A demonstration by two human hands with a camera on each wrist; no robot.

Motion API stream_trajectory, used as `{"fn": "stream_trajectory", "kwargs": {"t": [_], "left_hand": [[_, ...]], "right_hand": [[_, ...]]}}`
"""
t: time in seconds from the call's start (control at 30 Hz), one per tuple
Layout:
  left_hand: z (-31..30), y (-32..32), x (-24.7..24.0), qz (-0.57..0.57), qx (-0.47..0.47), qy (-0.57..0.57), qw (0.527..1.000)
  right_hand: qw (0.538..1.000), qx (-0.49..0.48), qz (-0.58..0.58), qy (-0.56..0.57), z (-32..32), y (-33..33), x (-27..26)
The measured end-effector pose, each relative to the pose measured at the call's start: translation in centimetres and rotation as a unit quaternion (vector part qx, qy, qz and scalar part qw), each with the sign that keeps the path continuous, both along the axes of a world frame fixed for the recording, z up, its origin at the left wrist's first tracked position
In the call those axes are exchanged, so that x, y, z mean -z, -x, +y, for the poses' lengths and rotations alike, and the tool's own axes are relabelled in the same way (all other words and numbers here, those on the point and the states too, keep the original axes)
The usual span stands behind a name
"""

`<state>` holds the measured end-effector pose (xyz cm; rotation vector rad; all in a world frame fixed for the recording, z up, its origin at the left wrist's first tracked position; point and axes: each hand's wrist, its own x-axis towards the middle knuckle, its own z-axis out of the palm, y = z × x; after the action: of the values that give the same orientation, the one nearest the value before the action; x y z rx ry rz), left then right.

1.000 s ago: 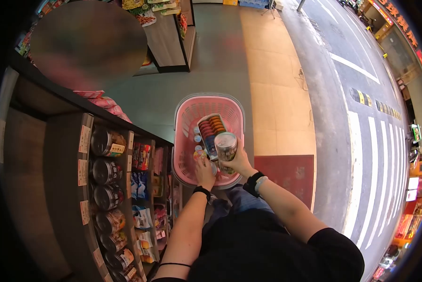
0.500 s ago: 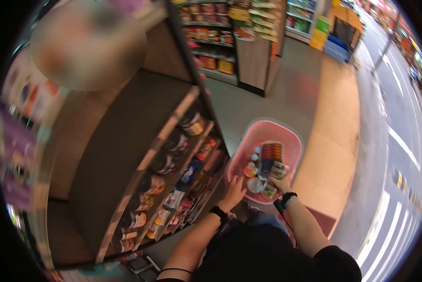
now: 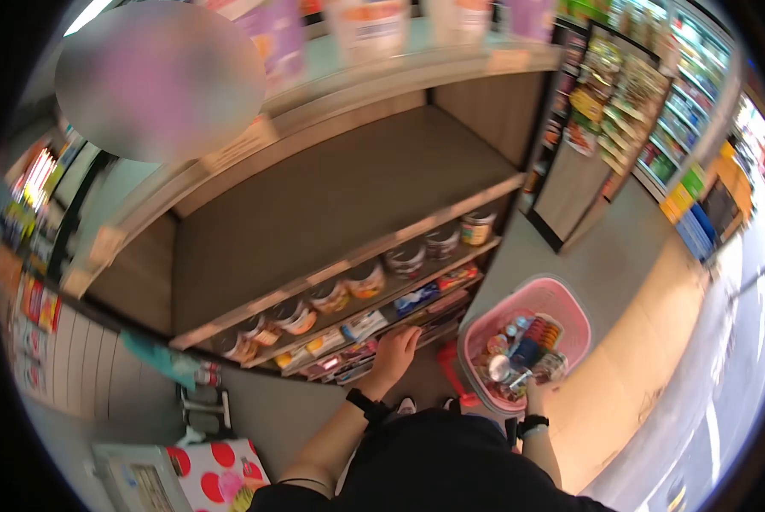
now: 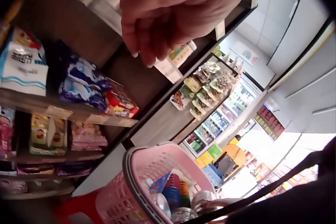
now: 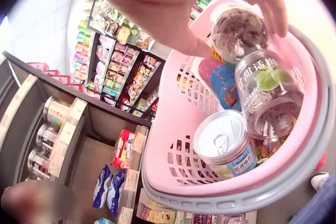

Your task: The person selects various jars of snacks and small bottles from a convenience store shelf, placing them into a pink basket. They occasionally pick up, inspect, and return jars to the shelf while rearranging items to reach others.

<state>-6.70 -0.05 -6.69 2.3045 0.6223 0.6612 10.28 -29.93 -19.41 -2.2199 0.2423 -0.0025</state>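
A pink basket (image 3: 570,294) with a grey rim is at the right in the head view. My right hand (image 5: 184,3) reaches over its edge, thumb and fingers around a clear jar of dark pieces (image 5: 239,32). Beside that jar lies another clear jar with a green leaf print (image 5: 270,95). A pull-ring can (image 5: 220,137) stands in the basket near a tray of colourful round items (image 5: 223,82). My left hand (image 3: 394,354) is outside the basket, in front of the lower shelves, holding nothing. Its fingers bend loosely in the left wrist view.
Jars with dark lids (image 3: 365,280) line a shelf (image 3: 340,205) under a wide board. Below are blue bags (image 4: 84,79), a red packet (image 4: 122,100) and a white bag (image 4: 23,64). A red support (image 3: 455,375) is beside the basket. A white-and-red box (image 3: 220,478) is at lower left.
The head view has turned left toward the shelves. My left hand has gone from the basket to the shelf front. My right hand has lowered the jar it held up into the basket.
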Motion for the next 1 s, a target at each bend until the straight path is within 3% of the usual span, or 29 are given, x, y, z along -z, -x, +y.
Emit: {"fn": "stream_trajectory", "kwargs": {"t": [0.07, 0.2, 0.27, 0.3, 0.33, 0.4, 0.43, 0.47, 0.5, 0.53, 0.63, 0.67, 0.73, 0.83, 0.93, 0.97, 1.0], "left_hand": [[0.9, 1.6, -0.3, -0.045, -0.04, -0.019, 0.998], [1.2, 4.2, -1.2, -0.081, -0.11, -0.014, 0.991], [1.1, 5.1, -0.7, -0.077, -0.125, -0.033, 0.989], [0.9, 5.3, -0.4, -0.075, -0.139, -0.042, 0.987], [0.6, 5.6, -0.4, -0.07, -0.15, -0.022, 0.986], [0.1, 5.6, -0.6, -0.078, -0.151, 0.006, 0.985], [0.3, 5.6, -0.7, -0.052, -0.141, -0.001, 0.989], [0.6, 5.5, 1.0, -0.073, -0.135, -0.005, 0.988], [0.4, 4.9, -0.5, -0.064, -0.127, 0.0, 0.99], [0.3, 4.2, -0.9, -0.085, -0.111, -0.032, 0.99], [0.4, 0.8, -3.9, -0.057, -0.062, 0.015, 0.996], [0.5, -1.0, -5.0, -0.082, -0.035, -0.047, 0.995], [1.4, -4.6, -6.8, -0.107, 0.005, -0.135, 0.985], [3.2, -10.6, -9.5, -0.053, 0.032, -0.188, 0.98], [5.8, -16.3, -9.3, -0.023, 0.027, -0.252, 0.967], [6.9, -18.1, -8.3, -0.008, 0.051, -0.213, 0.976], [7.5, -19.7, -8.2, 0.009, 0.078, -0.172, 0.982]], "right_hand": [[0.997, 0.012, -0.032, 0.064, 0.1, -0.4, 0.4], [0.991, -0.054, -0.078, 0.091, 1.0, -1.7, 2.1], [0.962, -0.161, -0.188, 0.116, 2.2, -2.6, 2.5], [0.971, -0.203, -0.124, -0.034, 3.7, -2.6, 0.8], [0.959, -0.232, -0.164, 0.018, 5.0, -1.8, -0.8], [0.954, -0.281, -0.097, 0.028, 7.5, -1.2, -3.6], [0.956, -0.285, -0.048, -0.044, 9.2, -0.5, -6.1], [0.953, -0.252, -0.14, -0.093, 10.5, 0.5, -7.0], [0.951, -0.281, -0.065, -0.115, 10.5, -1.0, -2.0], [0.943, -0.288, -0.143, -0.079, 10.5, -1.4, 2.6], [0.93, -0.323, -0.15, -0.094, 11.0, -0.7, -1.6], [0.927, -0.335, -0.142, -0.092, 10.8, -0.4, -2.6], [0.939, -0.301, -0.067, -0.151, 9.7, -0.8, -1.2], [0.952, -0.275, -0.132, -0.013, 5.9, -0.8, -2.1], [0.967, -0.123, -0.179, 0.132, 2.2, 0.2, -2.4], [0.969, -0.097, -0.112, 0.199, 0.8, 0.7, -2.1], [0.972, -0.086, -0.107, 0.191, 0.1, 0.8, -1.8]]}}
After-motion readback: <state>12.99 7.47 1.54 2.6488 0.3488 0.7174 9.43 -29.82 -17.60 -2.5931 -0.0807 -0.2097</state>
